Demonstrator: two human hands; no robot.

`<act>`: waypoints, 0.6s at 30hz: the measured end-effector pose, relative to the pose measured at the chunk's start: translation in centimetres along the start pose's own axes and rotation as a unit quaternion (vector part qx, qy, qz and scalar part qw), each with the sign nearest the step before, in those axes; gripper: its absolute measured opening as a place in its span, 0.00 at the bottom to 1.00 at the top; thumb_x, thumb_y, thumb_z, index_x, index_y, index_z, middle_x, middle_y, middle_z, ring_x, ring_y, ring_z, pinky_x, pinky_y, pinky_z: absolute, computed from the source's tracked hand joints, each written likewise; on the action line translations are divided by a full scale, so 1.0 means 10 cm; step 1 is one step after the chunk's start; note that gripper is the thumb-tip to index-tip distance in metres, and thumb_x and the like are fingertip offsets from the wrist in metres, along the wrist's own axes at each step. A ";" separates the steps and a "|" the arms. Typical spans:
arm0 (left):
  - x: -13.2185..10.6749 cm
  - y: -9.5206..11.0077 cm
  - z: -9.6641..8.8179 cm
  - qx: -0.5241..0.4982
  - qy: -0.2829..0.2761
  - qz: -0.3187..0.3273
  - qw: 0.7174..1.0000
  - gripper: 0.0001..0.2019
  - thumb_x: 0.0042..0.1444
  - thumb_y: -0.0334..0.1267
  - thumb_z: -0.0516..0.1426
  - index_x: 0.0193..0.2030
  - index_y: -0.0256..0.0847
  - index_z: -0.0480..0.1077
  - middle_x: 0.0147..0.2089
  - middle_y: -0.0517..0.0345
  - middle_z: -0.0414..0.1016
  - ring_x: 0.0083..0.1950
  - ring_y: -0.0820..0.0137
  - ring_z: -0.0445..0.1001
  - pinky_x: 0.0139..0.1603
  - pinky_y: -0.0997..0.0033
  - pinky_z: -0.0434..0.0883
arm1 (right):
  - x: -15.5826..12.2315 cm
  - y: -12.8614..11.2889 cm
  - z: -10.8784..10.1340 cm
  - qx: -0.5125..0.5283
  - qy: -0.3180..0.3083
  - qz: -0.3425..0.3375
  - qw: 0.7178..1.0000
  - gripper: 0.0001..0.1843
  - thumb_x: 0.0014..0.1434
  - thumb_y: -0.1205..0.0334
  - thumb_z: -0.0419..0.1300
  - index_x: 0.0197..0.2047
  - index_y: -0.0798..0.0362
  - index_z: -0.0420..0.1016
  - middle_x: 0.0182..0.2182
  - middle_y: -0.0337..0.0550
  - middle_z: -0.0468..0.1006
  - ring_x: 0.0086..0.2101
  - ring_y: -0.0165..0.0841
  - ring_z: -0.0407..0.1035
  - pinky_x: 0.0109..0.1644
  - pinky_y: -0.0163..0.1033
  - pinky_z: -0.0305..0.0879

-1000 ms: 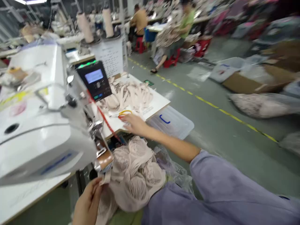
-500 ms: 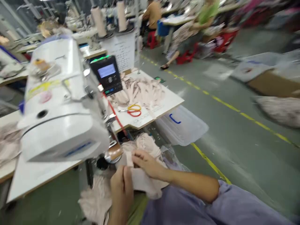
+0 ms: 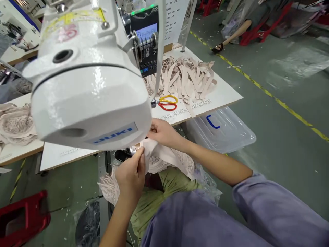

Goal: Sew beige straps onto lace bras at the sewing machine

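A pale pink lace bra (image 3: 164,155) lies across my lap and up to the arm of a white sewing machine (image 3: 92,96). My left hand (image 3: 131,174) pinches the fabric's near edge between thumb and fingers, just below the machine head. Further back, my right hand (image 3: 165,134) is closed on the same bra, its fingertips partly hidden by the machine head. The needle area is hidden behind the head. One lacy part (image 3: 109,187) hangs down left of my left hand.
Beige fabric strips (image 3: 183,77) and red-and-yellow-handled scissors (image 3: 168,103) lie on the white table (image 3: 221,92). A clear lidded bin (image 3: 226,133) stands under its right edge. A control panel (image 3: 147,41) rises behind the machine. A red stool (image 3: 25,216) is at lower left.
My view has turned down and closer to the machine. Both hands have moved with the bra up to the machine head, the right hand going further in beside it.
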State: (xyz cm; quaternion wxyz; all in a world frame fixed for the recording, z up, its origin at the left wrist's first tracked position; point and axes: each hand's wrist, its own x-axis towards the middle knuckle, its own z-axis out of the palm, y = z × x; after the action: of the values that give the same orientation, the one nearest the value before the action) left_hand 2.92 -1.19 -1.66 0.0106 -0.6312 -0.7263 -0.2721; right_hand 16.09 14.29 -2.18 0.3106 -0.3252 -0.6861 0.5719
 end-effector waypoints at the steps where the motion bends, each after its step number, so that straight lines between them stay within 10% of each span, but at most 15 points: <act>1: 0.02 -0.01 0.00 0.011 0.001 -0.004 1.000 0.15 0.67 0.40 0.52 0.52 0.43 0.78 0.34 0.56 0.84 0.27 0.72 0.76 0.28 0.74 0.65 | 0.06 -0.02 0.00 -0.021 -0.006 -0.011 1.000 0.06 0.58 0.59 0.60 0.36 0.53 0.70 0.24 0.33 0.72 0.26 0.28 0.65 0.32 0.34 0.59; 18: 0.14 -0.03 -0.04 0.057 -0.018 -0.004 0.998 0.16 0.67 0.41 0.52 0.51 0.45 0.79 0.32 0.58 0.84 0.23 0.73 0.73 0.25 0.74 0.59 | 0.26 -0.07 -0.02 -0.118 -0.018 -0.044 0.992 0.03 0.59 0.62 0.60 0.36 0.52 0.73 0.19 0.32 0.67 0.26 0.32 0.65 0.40 0.41 0.67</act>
State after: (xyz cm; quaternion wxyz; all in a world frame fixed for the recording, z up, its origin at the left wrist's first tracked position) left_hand 2.18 -0.09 -0.93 0.0322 -0.6314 -0.7431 -0.2194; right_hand 14.61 16.38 -1.31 0.2830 -0.3187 -0.7681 0.4779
